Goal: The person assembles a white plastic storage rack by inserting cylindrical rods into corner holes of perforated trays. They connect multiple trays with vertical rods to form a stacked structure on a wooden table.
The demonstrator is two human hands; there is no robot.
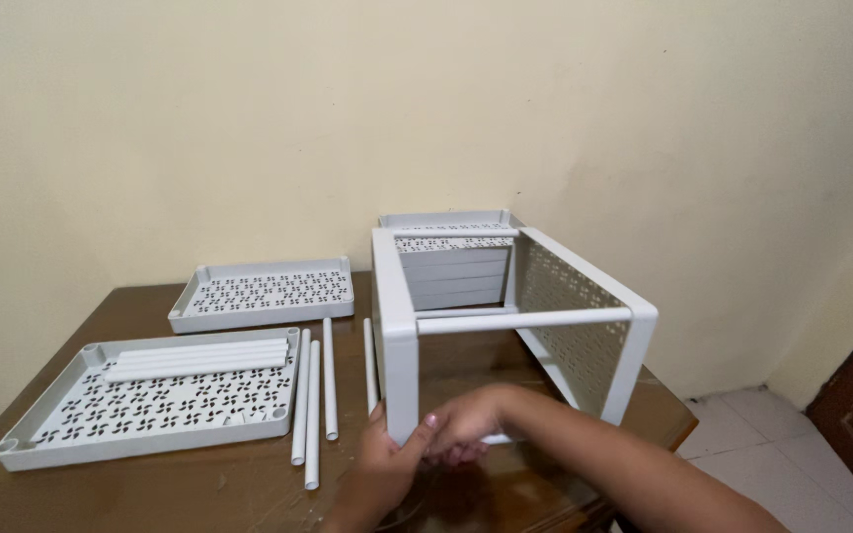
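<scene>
Both hands meet at the near bottom corner of a half-built white plastic shelf rack (505, 326) lying on its side on the brown wooden table (150, 484). The left hand (384, 466) clasps its smooth corner post; the right hand (466, 424) curls around the thin round rod there. Left of them lie loose white tubes (313, 395) and two perforated trays (150, 405).

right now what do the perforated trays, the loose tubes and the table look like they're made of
Perforated trays: likely moulded plastic, matte pale grey, with a uniform cut-out pattern and rounded rims.
Loose tubes: probably the same plastic, smooth and even-coloured; coated metal can't be excluded.
Table: wood or wood veneer, dark brown, slightly glossy with faint reflections.
</scene>
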